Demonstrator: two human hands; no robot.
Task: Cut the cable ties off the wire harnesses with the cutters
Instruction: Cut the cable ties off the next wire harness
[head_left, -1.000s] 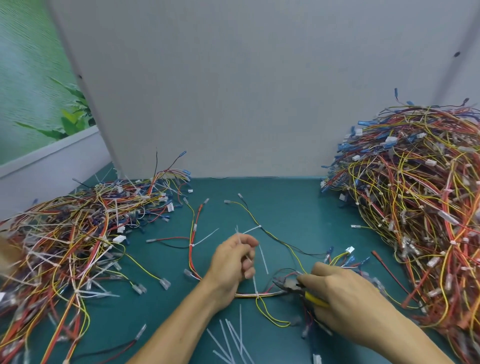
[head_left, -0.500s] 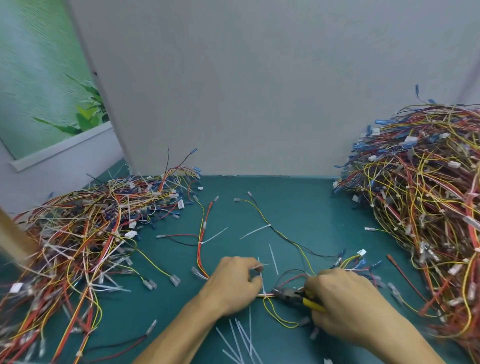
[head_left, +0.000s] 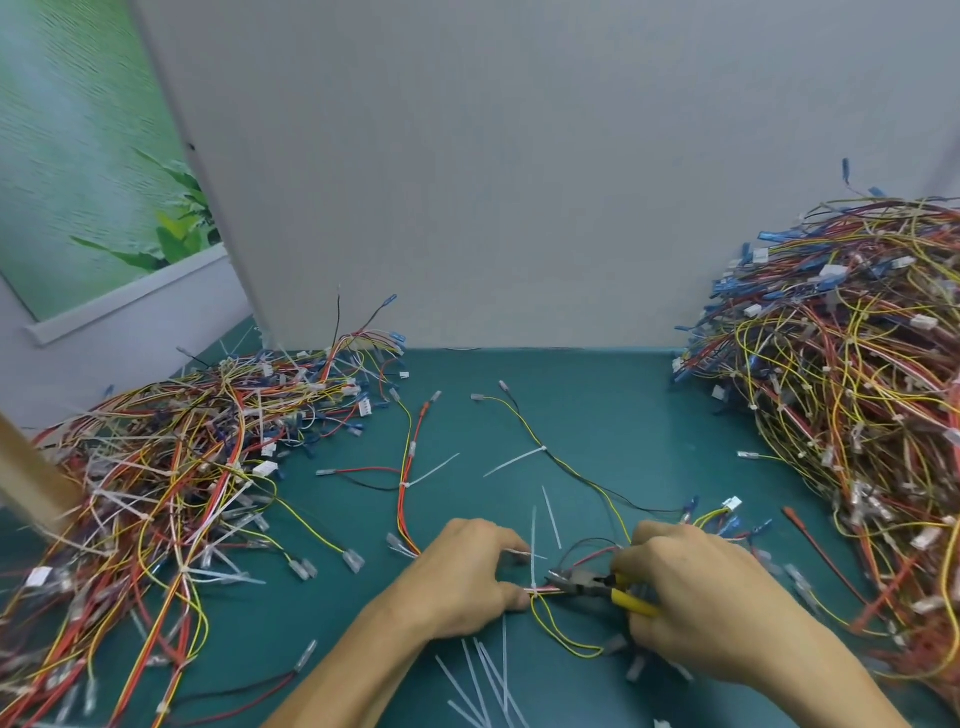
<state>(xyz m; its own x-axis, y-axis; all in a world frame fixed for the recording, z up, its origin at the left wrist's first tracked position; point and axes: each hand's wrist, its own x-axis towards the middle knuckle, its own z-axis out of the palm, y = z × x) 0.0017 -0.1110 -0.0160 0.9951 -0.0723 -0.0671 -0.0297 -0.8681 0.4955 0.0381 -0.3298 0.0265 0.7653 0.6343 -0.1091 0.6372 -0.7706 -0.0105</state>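
Right hand (head_left: 691, 587) grips the yellow-handled cutters (head_left: 597, 584), nose at a white cable tie (head_left: 533, 551) on the wire harness (head_left: 543, 591) that the left hand (head_left: 467, 571) pinches on the desk (head_left: 597, 415).

Your cutters (head_left: 592, 584), dark-headed with yellow handles, lie nearly level at lower centre, gripped in your right hand (head_left: 691, 597), nose pointing left at the thin red-and-yellow harness (head_left: 543, 590) which your left hand (head_left: 467, 577) pinches; a white cable tie (head_left: 533, 545) wraps that harness just left of the nose, its tail standing up the frame; loose cut ties (head_left: 483, 680) lie fanned at bottom centre; a red-orange harness (head_left: 410, 467) and a yellow-black harness (head_left: 571, 467) stretch through the middle, each still tied; a low tangled heap (head_left: 171, 467) fills the left, a taller heap (head_left: 857, 415) the right.
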